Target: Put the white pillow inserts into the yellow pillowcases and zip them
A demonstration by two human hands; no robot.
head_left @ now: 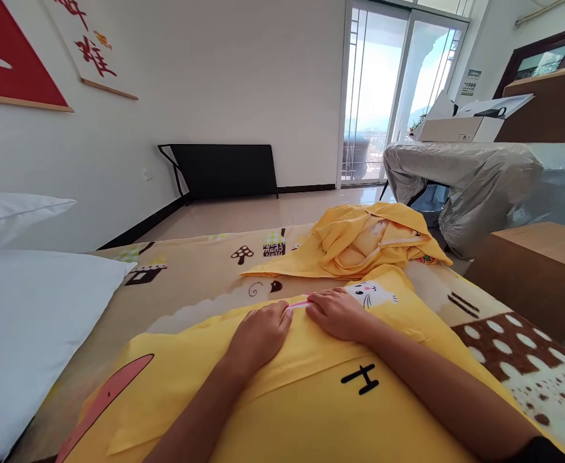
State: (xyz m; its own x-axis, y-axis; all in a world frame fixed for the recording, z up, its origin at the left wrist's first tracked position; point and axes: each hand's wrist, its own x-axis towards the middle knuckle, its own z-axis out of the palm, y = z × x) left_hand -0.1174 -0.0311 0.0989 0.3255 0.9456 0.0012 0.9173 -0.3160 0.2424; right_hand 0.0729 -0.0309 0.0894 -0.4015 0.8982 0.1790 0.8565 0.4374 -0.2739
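Note:
A yellow printed cloth (306, 411), like a bed sheet or cover, lies folded over in front of me, with a black letter H, a pink shape and a white cat face on it. My left hand (261, 331) rests on its far folded edge, fingers curled onto the fabric. Close on the right, my right hand (337, 312) grips the same edge beside the cat face. A thin pink strip (299, 304) shows between the two hands. The fingertips are partly hidden. Beyond the hands sits a crumpled yellow cloth (359, 241) in a heap.
Under the cloths is a bed with a beige and brown patterned blanket (205, 260). White pillows (45, 308) are at the left. A cardboard box (533, 270) stands at the right, near plastic-covered furniture (470, 173). A black folded frame (224, 170) leans against the far wall.

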